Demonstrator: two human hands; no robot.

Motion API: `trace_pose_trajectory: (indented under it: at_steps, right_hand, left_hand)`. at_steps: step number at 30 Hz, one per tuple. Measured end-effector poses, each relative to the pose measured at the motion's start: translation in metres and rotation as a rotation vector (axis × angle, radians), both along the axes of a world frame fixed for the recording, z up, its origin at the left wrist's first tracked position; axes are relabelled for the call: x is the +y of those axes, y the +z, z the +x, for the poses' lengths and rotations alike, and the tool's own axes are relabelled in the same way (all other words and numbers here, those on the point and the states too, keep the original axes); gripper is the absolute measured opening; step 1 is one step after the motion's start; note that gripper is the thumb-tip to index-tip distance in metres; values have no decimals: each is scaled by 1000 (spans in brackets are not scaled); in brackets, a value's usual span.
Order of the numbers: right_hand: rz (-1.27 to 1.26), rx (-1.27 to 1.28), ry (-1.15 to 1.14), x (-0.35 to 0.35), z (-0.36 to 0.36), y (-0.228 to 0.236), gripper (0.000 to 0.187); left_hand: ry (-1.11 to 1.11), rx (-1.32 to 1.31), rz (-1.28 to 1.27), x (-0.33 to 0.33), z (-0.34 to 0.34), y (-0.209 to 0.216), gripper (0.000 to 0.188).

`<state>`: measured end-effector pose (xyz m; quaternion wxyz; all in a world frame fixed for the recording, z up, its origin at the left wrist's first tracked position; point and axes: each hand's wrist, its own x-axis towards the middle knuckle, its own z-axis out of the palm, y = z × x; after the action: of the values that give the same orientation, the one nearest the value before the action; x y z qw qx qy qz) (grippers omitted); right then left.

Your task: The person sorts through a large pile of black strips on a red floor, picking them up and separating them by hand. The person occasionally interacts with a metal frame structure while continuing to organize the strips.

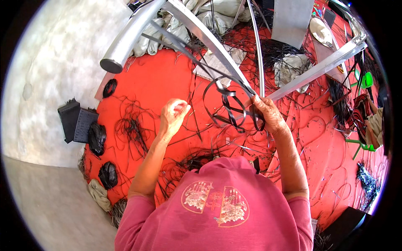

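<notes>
My right hand (270,113) pinches a flat black plastic strip (229,100) close to the lower end of a silver metal bar (209,38). The strip hangs in several loose loops to the left of my fingers, and a length of it runs up and left along the bar. Whether my fingers also touch the metal is hard to tell. My left hand (172,117) is raised to the left of the loops, apart from them. Its thumb and fingers curl together; anything small between them cannot be made out.
A thick silver tube (130,39) and another metal bar (318,70) stand around my hands. Black strip scraps litter the red floor covering (146,79). White sacks (217,19) lie beyond, black coils (97,138) along the left wall (50,83), and a green stool (368,147) at the right.
</notes>
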<state>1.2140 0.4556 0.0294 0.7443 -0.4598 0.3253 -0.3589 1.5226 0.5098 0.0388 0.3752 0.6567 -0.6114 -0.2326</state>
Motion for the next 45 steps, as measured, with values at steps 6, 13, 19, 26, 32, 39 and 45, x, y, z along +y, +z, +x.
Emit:
trace_pose_trajectory:
  at_steps: [6,13,19,26,32,39,45]
  right_hand:
    - [-95,64,107,12,-5,2,45]
    - [-462,528,61,-23,-54,-2,28]
    - [-313,233,194,-36,-90,4,49]
    - [-221,169,111,-48,-125,-42,28]
    - [-198,65,219,-36,-109,-77,14]
    - [-390,219,352,-11,-50,-91,55]
    - [-514,101,505,7,47,-55,81]
  left_hand:
    - [-243,396,-75,-18,-52,20,23]
    - [-206,390,-92,-26,-49,52,16]
    - [-65,178,-45,-34,-49,94,14]
    - [-112,515,88,-37,-36,109,35]
    - [-360,611,95,-23,-82,136,68]
    - [-566,837,248,-6,-109,146,82]
    - [-730,1034,293,33,-118,149,90]
